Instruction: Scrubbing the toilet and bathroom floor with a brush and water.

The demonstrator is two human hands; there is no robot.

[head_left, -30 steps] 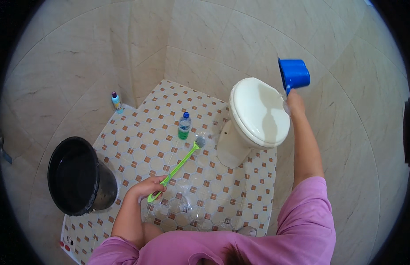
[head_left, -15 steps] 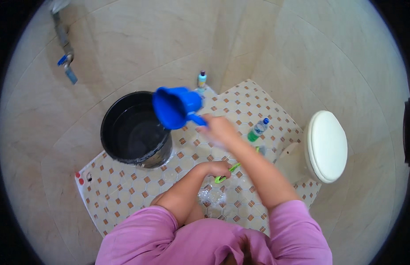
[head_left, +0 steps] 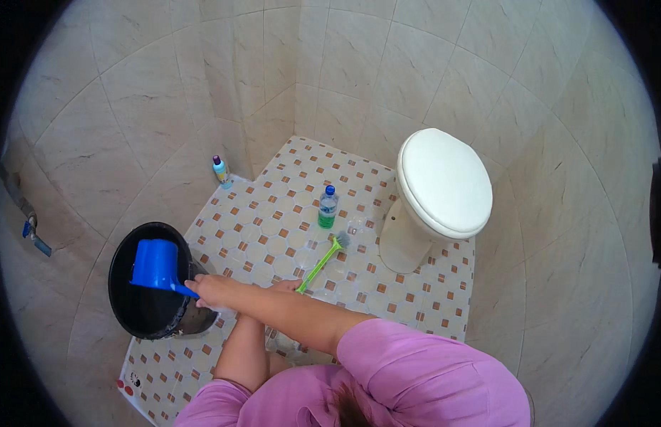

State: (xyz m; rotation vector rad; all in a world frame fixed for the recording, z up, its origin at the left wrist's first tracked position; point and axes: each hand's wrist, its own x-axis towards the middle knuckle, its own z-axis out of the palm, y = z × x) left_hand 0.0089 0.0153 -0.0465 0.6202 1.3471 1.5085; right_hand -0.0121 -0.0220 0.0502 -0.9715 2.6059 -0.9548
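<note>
A blue water dipper [head_left: 155, 265] hangs over the mouth of a black bucket [head_left: 121, 313], inside its rim as seen from above. My right hand [head_left: 213, 290] is closed round the dipper's handle, with the right forearm crossing over the left one. The dipper's inside is turned from view. Behind that forearm, my left hand [head_left: 286, 285] shows only in part. It grips the end of a bright green scrub brush [head_left: 318, 268], whose grey bristle head points away from me near the floor. Dark water appears to stand in the bucket.
A white toilet [head_left: 444, 186] with its lid down stands at the right. A clear bottle with green liquid [head_left: 328, 208] is on the patterned tile floor [head_left: 409, 306]. A light-blue bottle [head_left: 221, 173] stands by the wall corner. A tap [head_left: 33, 231] sticks out at the far left.
The view has swung to the right. My right hand has brought the dipper from beside the bucket's rim to over its opening. The left hand still holds the brush.
</note>
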